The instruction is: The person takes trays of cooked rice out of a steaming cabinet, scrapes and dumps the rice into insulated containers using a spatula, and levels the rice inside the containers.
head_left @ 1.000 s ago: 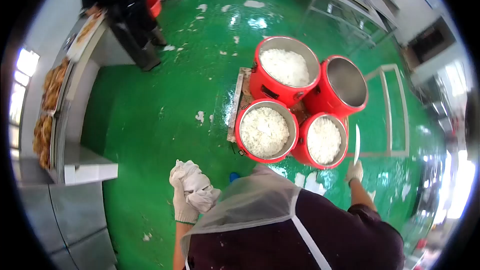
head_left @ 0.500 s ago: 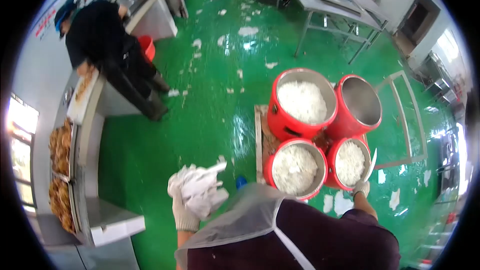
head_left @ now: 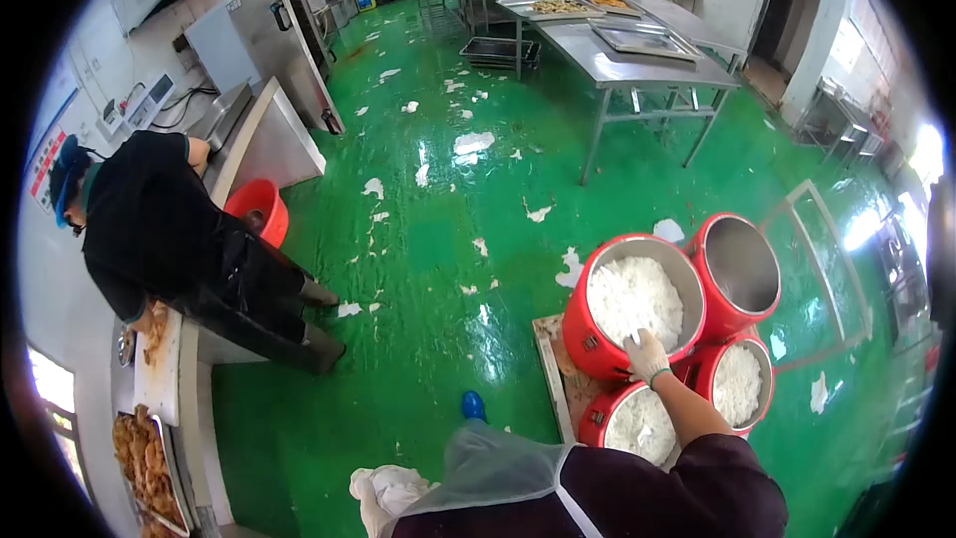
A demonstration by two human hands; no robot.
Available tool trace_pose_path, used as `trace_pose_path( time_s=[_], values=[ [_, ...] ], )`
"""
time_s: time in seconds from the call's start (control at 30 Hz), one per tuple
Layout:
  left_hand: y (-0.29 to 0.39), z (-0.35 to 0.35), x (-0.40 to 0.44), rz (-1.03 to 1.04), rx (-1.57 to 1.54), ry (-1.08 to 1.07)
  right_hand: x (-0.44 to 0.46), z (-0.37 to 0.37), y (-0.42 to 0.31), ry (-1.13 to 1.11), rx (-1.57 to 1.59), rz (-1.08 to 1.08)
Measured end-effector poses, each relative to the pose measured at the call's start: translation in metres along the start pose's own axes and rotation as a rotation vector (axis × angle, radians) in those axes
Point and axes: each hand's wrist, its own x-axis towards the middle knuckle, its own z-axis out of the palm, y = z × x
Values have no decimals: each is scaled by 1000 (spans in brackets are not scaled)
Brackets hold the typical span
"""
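Note:
My right hand (head_left: 650, 355), in a pale knit glove, reaches over the near rim of the large red rice barrel (head_left: 595, 339). Its fingers are closed around the white paddle, whose blade blends into the white rice (head_left: 637, 301) and is hard to make out. At the bottom edge, my left hand (head_left: 372, 512), also gloved, grips a bunched white cloth (head_left: 396, 486); my apron partly hides it. Two smaller red barrels of rice, one in front (head_left: 594, 420) and one at the right (head_left: 705, 387), stand close by, along with a red barrel showing a bare metal inside (head_left: 739, 264).
A wooden pallet (head_left: 551, 364) lies under the barrels, beside a metal frame (head_left: 829, 264). A co-worker (head_left: 189, 239) bends over the left counter near trays of browned food (head_left: 144, 458) and a red tub (head_left: 267, 209). Steel tables (head_left: 637, 65) stand ahead on the wet green floor.
My right hand has moved from beside the right rice barrel to the large one, bringing the paddle along. My left hand has dropped lower with the cloth. The view has tilted up.

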Motion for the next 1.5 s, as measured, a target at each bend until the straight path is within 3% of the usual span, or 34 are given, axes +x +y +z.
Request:
trace_pose_path(
  time_s=[0.1, 0.13, 0.17, 0.2, 0.23, 0.27, 0.3, 0.33, 0.37, 0.47, 0.5, 0.53, 0.57, 0.6, 0.7, 0.73, 0.77, 0.83, 0.87, 0.97, 1.0, 1.03, 1.1, 1.13, 1.23, 1.27, 1.4, 1.5],
  values=[
    [26, -17, 92, -81, 91, -51, 65, -2, 56, 221, -422, -143],
    [37, -10, 122, -93, 117, -106, 66, -10, 71, 367, -653, -280],
    [63, 36, 132, -135, 110, -365, 25, -23, 15, 270, -489, 86],
    [68, 65, 151, -125, -22, -252, 32, -28, 37, 290, -149, 200],
    [74, 95, 172, -114, -153, -139, 44, -38, 76, 347, -162, 130],
    [89, 134, 194, -82, -126, -131, 1, -37, 1, 431, -72, 207],
    [103, 162, 211, -51, -93, -115, 18, -44, 31, 463, -24, 296],
    [110, 176, 242, -89, -35, -175, 34, -46, 73, 507, 217, 298],
    [116, 190, 273, -124, 25, -237, 49, -52, 114, 610, -5, 372],
    [117, 250, 360, 73, 279, -407, 57, -44, 111, 709, 266, 453],
    [115, 275, 382, -102, 60, -437, 61, -35, 83, 723, 239, 469],
    [116, 303, 402, -152, 3, -435, 76, -32, 61, 737, 211, 481],
    [119, 337, 411, -202, -53, -425, 105, -31, 79, 681, 144, 355],
    [123, 370, 417, -81, 31, -448, 119, -20, 36, 623, 166, 364],
    [132, 435, 459, -108, -5, -463, 234, 43, -101, 487, 65, 253],
    [139, 455, 466, -126, -19, -452, 267, 67, -158, 394, 352, 210],
    [141, 465, 494, -222, -26, -406, 284, 88, -260, 206, 402, 268],
    [180, 520, 499, -312, 19, -509, 352, 131, -353, -65, 413, 17],
    [186, 534, 516, -321, 42, -425, 352, 150, -436, -135, 357, -4],
    [218, 583, 537, -153, 272, -304, 400, 230, -558, -500, 424, -335],
    [224, 587, 559, -152, 205, -385, 402, 244, -609, -708, 436, -396],
    [227, 590, 584, -158, 140, -462, 426, 276, -626, -696, 149, -601],
    [237, 601, 646, -204, 107, -527, 444, 316, -680, -913, 8, -680],
    [245, 602, 668, -239, 92, -535, 448, 322, -690, -966, 54, -610],
    [270, 651, 733, 16, 177, -463, 478, 319, -757, -1126, 76, -398],
    [298, 681, 742, -339, 208, -509, 474, 301, -788, -1085, 102, -375],
    [306, 734, 840, -254, 824, -853, 548, 300, -825, -897, 262, -448],
    [325, 819, 863, -142, 1052, -914, 595, 302, -852, -826, 612, -345]
  ],
)
